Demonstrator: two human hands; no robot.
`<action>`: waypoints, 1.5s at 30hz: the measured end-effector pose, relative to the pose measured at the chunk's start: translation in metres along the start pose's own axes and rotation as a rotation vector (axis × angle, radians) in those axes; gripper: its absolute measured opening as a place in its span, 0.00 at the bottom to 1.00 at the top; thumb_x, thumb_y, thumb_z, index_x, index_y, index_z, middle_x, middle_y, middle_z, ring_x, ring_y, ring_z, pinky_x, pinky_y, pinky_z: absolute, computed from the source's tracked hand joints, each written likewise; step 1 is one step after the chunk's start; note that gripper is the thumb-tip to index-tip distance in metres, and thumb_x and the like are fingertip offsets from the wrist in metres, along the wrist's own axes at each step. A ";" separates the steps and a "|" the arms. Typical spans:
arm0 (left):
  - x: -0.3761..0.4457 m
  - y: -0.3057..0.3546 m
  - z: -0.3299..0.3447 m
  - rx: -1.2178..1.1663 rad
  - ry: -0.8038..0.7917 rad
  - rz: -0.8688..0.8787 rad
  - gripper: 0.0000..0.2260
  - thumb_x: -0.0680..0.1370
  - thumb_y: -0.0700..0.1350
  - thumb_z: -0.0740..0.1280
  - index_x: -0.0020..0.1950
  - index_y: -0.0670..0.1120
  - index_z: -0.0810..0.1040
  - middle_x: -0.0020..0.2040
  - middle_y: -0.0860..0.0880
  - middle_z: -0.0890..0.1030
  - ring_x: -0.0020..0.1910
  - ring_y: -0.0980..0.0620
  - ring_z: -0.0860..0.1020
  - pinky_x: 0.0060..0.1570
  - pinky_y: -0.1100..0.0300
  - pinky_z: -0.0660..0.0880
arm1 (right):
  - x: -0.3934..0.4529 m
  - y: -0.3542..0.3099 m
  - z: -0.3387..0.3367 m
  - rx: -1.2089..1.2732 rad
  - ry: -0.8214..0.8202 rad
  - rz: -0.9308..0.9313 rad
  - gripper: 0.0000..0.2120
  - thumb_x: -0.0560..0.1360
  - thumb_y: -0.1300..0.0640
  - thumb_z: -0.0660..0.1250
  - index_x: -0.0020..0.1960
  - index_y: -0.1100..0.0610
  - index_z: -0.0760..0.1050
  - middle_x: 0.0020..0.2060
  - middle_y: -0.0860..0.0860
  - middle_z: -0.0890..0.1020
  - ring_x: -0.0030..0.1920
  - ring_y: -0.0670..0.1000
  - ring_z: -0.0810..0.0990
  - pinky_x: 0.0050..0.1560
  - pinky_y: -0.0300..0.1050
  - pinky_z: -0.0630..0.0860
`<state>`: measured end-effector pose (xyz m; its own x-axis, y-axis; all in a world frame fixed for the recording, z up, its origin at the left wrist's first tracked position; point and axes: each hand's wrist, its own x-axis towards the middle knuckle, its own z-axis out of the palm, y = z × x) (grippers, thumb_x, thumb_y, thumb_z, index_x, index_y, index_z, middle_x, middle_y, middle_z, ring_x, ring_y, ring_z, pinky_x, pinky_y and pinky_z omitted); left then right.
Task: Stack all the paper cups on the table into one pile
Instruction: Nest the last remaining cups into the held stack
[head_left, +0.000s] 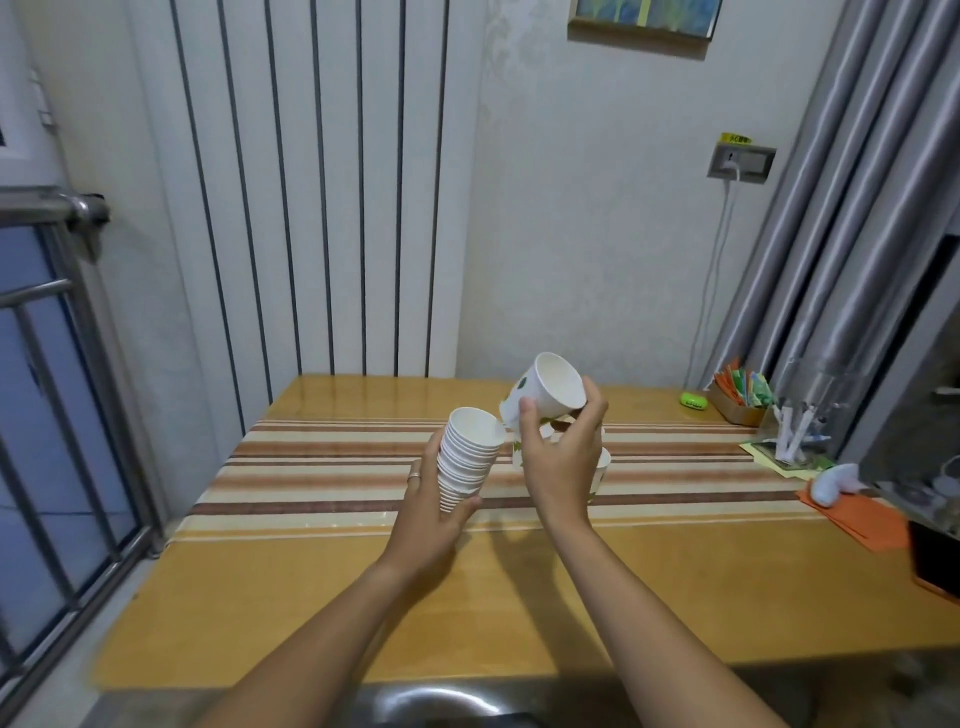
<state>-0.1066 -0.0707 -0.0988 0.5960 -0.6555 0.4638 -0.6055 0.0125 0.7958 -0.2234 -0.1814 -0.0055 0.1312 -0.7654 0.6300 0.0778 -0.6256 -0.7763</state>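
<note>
My left hand (428, 512) grips a tall pile of nested white paper cups (467, 457), tilted with its open mouth up and to the right. My right hand (558, 462) holds a single white paper cup (545, 392) with a green print, tipped so its mouth faces up-right; its base is close to the pile's top rim. Behind my right hand, more white cups (601, 467) stand on the striped cloth (322, 467), mostly hidden by the hand.
The wooden table (311, 597) reaches the wall. At the right stand a box of coloured packets (740, 397), a green object (695, 401), a clear holder with pens (795, 431), orange paper (857, 517) and a dark box (935, 561). A railing (47, 415) runs on the left.
</note>
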 end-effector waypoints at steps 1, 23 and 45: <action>0.000 0.001 0.000 0.002 -0.008 0.012 0.42 0.80 0.49 0.76 0.86 0.60 0.53 0.82 0.57 0.66 0.80 0.54 0.65 0.77 0.53 0.64 | 0.001 -0.005 0.003 0.010 -0.042 -0.030 0.28 0.77 0.52 0.75 0.72 0.53 0.66 0.63 0.50 0.78 0.57 0.52 0.79 0.54 0.43 0.78; 0.022 -0.001 0.004 0.071 -0.129 -0.015 0.44 0.78 0.53 0.75 0.87 0.59 0.52 0.82 0.53 0.68 0.80 0.53 0.65 0.73 0.56 0.65 | -0.003 0.052 0.008 -0.124 -0.368 0.107 0.28 0.79 0.33 0.55 0.71 0.49 0.70 0.62 0.48 0.77 0.59 0.45 0.77 0.59 0.37 0.72; 0.032 -0.017 -0.006 -0.031 -0.199 0.002 0.41 0.79 0.57 0.74 0.85 0.67 0.52 0.81 0.64 0.67 0.81 0.57 0.66 0.80 0.44 0.66 | 0.026 0.137 -0.007 -0.453 -0.094 0.368 0.33 0.76 0.51 0.75 0.74 0.59 0.64 0.68 0.59 0.75 0.68 0.63 0.74 0.58 0.55 0.75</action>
<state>-0.0741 -0.0874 -0.0948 0.4769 -0.7919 0.3815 -0.5884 0.0349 0.8078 -0.2163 -0.2882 -0.0956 0.1586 -0.9407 0.2999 -0.4165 -0.3391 -0.8435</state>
